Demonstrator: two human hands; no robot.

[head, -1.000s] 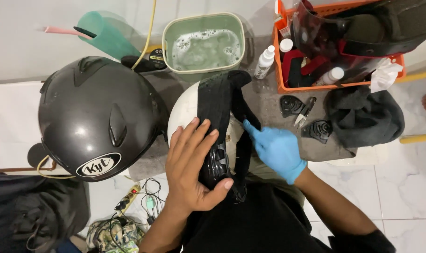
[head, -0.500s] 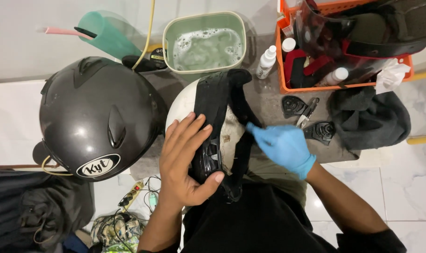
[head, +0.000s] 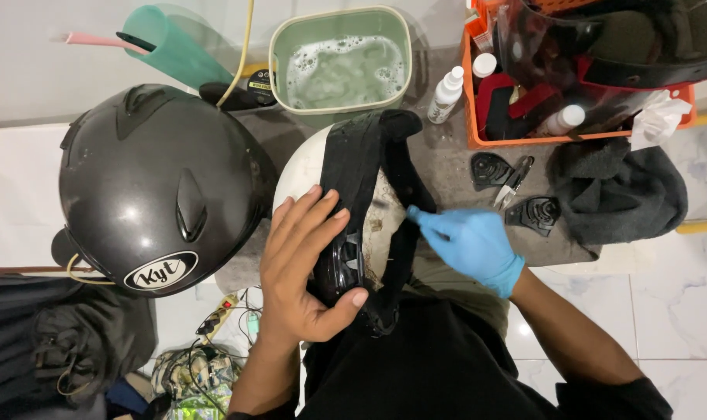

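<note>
Our bare left hand (head: 307, 268) clasps the white, black-trimmed helmet (head: 353, 194) on our lap; our blue-gloved right hand (head: 470, 243) pinches something too small to identify at its rim. Behind the helmet, a green plastic tub (head: 342, 66) holds soapy water; an orange crate (head: 579, 85) holds bottles.
</note>
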